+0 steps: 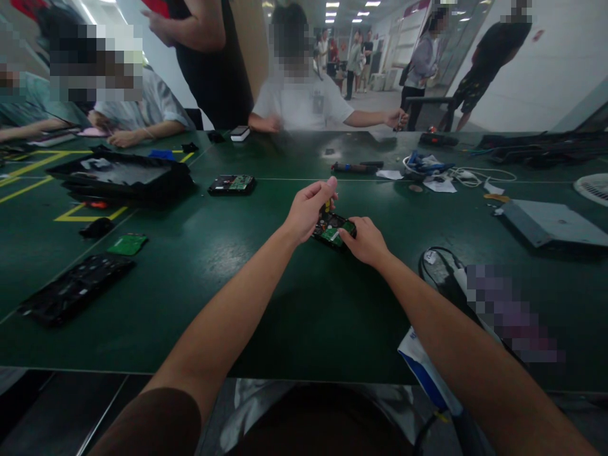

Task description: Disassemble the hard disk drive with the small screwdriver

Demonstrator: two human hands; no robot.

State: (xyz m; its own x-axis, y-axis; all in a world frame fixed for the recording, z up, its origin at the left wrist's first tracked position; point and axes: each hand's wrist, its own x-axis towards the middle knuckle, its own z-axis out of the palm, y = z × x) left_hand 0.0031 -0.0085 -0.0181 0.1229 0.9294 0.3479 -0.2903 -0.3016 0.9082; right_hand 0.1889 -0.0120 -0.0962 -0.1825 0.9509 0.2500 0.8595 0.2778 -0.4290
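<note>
In the middle of the head view a small black device with a green circuit board (331, 235), like a hard drive, lies on the green table. My left hand (308, 209) is closed around an upright tool with a black and yellow handle (325, 207), which looks like a screwdriver. Its tip is hidden behind my fingers, over the device's far left part. My right hand (365, 240) grips the device's right end, thumb on the board.
Another hard drive (232, 184) lies beyond my left hand. Black trays (128, 177), a loose green board (127, 244) and a black casing (78, 288) are at left. A grey metal box (555, 221) and cables (475, 176) are at right. People sit across the table.
</note>
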